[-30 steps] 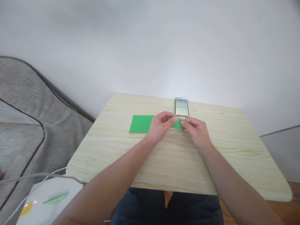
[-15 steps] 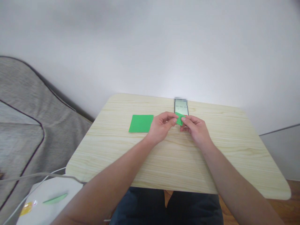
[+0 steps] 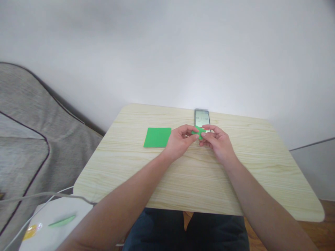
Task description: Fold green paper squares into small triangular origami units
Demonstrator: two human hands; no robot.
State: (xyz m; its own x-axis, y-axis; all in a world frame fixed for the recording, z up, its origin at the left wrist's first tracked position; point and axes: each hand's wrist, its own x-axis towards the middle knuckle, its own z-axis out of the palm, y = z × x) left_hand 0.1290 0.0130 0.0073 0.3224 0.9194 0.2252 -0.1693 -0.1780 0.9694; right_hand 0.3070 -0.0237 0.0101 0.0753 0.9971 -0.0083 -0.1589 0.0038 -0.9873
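A small folded piece of green paper (image 3: 200,131) is held up between my two hands, just above the table. My left hand (image 3: 180,139) pinches its left side between thumb and fingers. From the right, my right hand (image 3: 217,140) presses the paper with its thumb, the index finger lifted and stretched over it. Fingers cover parts of the paper, so its exact shape is hidden. Close by my left hand lies a stack of square green paper (image 3: 157,137), flat on the table.
A phone (image 3: 202,118) with a running timer lies behind my hands on the wooden table (image 3: 125,167), which meets a white wall. Lower left, a white surface (image 3: 86,209) bears a green blade-shaped item (image 3: 62,221) and a yellow item (image 3: 30,232). A grey sofa (image 3: 62,139) stands left; cables cross there.
The small green paper has turned slightly between my fingers. My right index finger has lifted off it and straightened. The timer on the phone has moved on.
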